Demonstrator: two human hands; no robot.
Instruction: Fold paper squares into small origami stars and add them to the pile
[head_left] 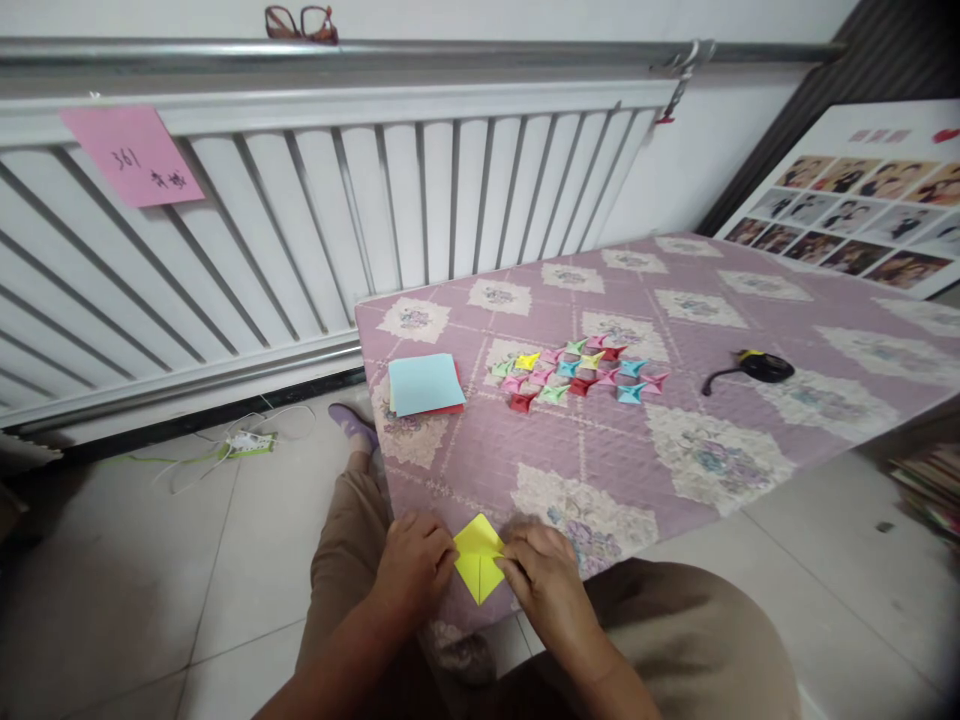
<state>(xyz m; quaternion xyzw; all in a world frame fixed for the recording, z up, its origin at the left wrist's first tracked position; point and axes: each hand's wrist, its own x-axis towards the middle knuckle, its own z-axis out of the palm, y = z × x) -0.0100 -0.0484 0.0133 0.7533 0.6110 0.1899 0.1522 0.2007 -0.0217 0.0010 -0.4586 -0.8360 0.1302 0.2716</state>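
Note:
A yellow sheet of origami paper [480,540], folded into a diamond with creases down its lower half, lies at the near edge of the table. My left hand [415,562] pinches its left corner. On the opposite corner, the thumb and fingers of my right hand [546,568] close on the paper. Farther up the table sits a stack of square coloured paper [426,385], light blue on top with red showing beneath. To its right stand several small folded paper figures [577,370] in pink, green, yellow, blue and red.
The table [480,460] wears a purple patterned cloth. A black object with a cord or strap [766,367] lies on its right side. Behind runs a white radiator [420,200] with a pink note [135,155]. A power strip [251,443] rests on the floor at left.

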